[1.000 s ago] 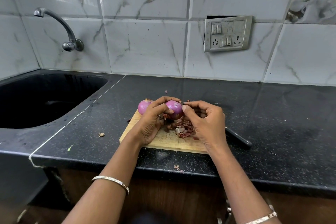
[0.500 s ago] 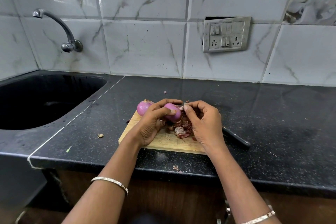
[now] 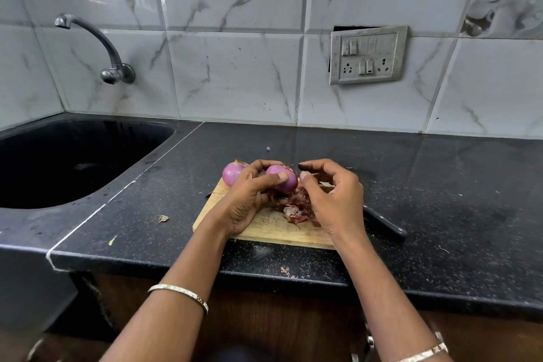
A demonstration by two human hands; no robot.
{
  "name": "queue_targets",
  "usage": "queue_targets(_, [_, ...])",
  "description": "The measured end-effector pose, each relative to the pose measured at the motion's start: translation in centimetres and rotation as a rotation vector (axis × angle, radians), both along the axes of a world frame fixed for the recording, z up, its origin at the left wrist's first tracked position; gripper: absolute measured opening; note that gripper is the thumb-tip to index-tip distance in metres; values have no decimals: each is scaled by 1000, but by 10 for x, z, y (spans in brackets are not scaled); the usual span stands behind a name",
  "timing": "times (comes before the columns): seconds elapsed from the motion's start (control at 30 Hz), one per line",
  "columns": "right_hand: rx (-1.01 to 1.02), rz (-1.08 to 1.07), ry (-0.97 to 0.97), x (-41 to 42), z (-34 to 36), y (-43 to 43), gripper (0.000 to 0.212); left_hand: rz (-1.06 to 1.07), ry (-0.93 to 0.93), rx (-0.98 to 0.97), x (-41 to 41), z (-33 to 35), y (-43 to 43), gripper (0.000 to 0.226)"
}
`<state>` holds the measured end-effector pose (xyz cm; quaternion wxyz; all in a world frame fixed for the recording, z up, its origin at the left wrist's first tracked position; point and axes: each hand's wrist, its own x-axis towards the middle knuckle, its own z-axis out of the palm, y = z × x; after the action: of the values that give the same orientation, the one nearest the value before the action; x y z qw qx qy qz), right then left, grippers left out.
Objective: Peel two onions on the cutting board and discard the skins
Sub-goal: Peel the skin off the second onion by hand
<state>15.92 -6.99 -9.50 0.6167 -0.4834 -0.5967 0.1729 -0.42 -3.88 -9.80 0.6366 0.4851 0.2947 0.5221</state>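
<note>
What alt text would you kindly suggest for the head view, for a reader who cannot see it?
A person's left hand holds a smooth purple onion above a cutting board, the right hand curled beside it. A second onion and a heap of skins lie on the board, on a black counter beside a sink.

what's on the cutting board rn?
Cutting board: onion at back left corner, skins pile mid-board. Left hand holds second onion just above. Right hand covers the right side; anything under it is hidden.
</note>
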Motion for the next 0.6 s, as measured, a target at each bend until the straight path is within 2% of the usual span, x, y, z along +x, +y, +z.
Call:
queue_targets(0.13, [-6, 41, 1, 0, 1, -1, 10, 10, -31, -9, 2, 3, -1, 42])
queue_targets(0.27, [-56, 128, -58, -2, -2, -1, 25, 32, 55, 7, 2, 4, -1, 52])
queue_targets(0.33, [-47, 122, -60, -2, -2, -1, 24, 45, 89, 13, 3, 5, -2, 57])
queue_targets(0.6, [-51, 41, -3, 0, -1, 0, 19, 2, 57, -7, 3, 2, -1, 33])
